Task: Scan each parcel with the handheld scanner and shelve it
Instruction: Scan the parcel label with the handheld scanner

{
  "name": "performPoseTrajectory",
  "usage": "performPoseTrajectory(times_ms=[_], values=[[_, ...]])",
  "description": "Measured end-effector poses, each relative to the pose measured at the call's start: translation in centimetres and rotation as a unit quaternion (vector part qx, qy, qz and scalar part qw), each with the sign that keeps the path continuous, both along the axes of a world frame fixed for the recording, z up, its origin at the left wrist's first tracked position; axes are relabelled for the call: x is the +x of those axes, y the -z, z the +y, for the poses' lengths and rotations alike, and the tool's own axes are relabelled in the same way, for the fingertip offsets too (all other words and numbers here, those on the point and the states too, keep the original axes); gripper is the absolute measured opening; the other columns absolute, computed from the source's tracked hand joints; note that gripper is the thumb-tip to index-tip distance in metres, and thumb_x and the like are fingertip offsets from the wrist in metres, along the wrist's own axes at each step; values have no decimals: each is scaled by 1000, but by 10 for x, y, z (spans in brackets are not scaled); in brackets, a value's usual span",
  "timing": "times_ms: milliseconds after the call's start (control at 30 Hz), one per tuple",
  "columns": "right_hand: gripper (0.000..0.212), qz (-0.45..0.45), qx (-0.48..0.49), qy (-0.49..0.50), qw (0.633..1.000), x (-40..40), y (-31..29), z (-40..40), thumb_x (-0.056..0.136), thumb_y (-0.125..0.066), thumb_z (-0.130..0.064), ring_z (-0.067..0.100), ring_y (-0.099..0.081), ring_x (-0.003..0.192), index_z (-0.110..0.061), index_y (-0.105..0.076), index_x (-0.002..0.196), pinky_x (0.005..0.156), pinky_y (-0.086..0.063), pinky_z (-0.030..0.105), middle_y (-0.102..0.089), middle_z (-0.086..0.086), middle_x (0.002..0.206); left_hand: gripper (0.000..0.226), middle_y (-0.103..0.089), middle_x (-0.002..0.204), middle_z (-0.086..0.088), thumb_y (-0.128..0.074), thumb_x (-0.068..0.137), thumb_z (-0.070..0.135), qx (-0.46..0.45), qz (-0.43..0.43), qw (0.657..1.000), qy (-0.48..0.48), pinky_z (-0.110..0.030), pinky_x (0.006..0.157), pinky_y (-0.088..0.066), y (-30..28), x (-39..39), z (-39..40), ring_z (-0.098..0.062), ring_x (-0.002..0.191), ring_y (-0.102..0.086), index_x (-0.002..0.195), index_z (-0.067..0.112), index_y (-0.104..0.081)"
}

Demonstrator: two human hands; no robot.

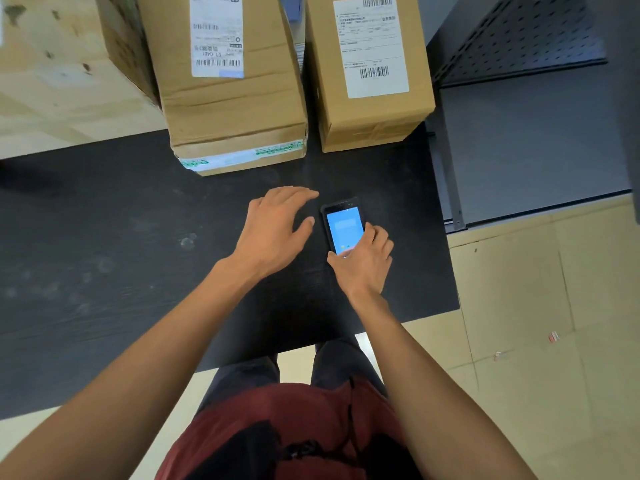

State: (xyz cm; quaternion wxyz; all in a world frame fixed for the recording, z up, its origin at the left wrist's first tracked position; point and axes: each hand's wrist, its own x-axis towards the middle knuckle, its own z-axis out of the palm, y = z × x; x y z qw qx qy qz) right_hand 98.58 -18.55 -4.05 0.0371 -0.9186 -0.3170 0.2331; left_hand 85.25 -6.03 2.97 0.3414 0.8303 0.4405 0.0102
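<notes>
Handheld scanner [344,230] lies flat on the black worktop [104,237], screen up and lit blue, near the worktop's right end. Right hand [363,263] is on its lower end: thumb along the left edge, fingers curled over the right edge and lower screen, a narrow grip holding the scanner. Left hand [273,230] hovers just left of the device, fingers spread and relaxed, grip wide and holding nothing; whether its fingertips touch the worktop cannot be told.

Two cardboard parcels stand at the far edge of the worktop. Larger parcel [225,98], left, carries a white shipping label with barcode and green-printed tape along its near bottom edge. Smaller parcel [367,81], right, also bears a white barcode label. They stand close, a narrow gap between them. A third carton [124,43] shows partly behind the larger one.

Dark metal shelving [530,133] with a perforated panel stands right of the worktop. Tiled floor [519,306] below.
</notes>
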Motion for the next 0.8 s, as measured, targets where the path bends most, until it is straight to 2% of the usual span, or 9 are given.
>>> performPoseTrajectory(times_ms=[133, 233, 433, 533, 633, 800], values=[[84, -10, -32, -15, 999, 5, 1, 2, 75, -79, -55, 22, -44, 124, -18, -39, 139, 97, -44, 38, -41, 6, 141, 45, -54, 148, 6, -59, 99, 28, -2, 2, 1000, 1, -47, 114, -30, 2, 5, 1, -17, 141, -42, 143, 29, -52], [79, 20, -24, -17, 999, 16, -4, 6, 81, -76, -52, 24, -43, 129, -18, -39, 142, 100, -44, 42, -40, 6, 145, 45, -54, 147, 5, -59, 97, 27, 34, 6, 999, -14, -46, 113, -28, 1, 12, 4, -18, 139, -44, 142, 28, -53], [54, 28, 167, -1, 986, 63, -33, 32, 90, -72, -22, 23, -44, 131, -16, -51, 140, 103, -45, 42, -46, 6, 145, 48, -51, 149, 0, -59, 95, 27, 100, -23, 994, -35, -46, 110, -33, -12, 40, 28, -22, 137, -44, 143, 22, -53], [55, 18, 228, -8, 974, 92, -50, 53, 91, -70, -17, 21, -41, 135, -16, -49, 142, 107, -43, 37, -41, 5, 150, 50, -48, 151, -3, -60, 93, 26, 127, -37, 991, -28, -48, 107, -35, -17, 58, 46, -25, 137, -43, 142, 19, -52], [58, -3, 258, -34, 966, 122, -62, 78, 91, -70, -14, 24, -38, 140, -15, -47, 144, 111, -38, 34, -35, 8, 154, 55, -45, 152, -6, -60, 91, 27, 162, -12, 986, -28, -50, 106, -35, -18, 77, 67, -28, 138, -41, 144, 19, -49], [70, 4, 228, -101, 969, 163, -68, 115, 89, -72, -8, 30, -25, 149, -16, -40, 151, 120, -31, 42, -19, 12, 164, 62, -38, 156, -11, -61, 88, 34, 181, 58, 982, -2, -55, 106, -34, -16, 104, 93, -34, 142, -36, 145, 20, -43]])
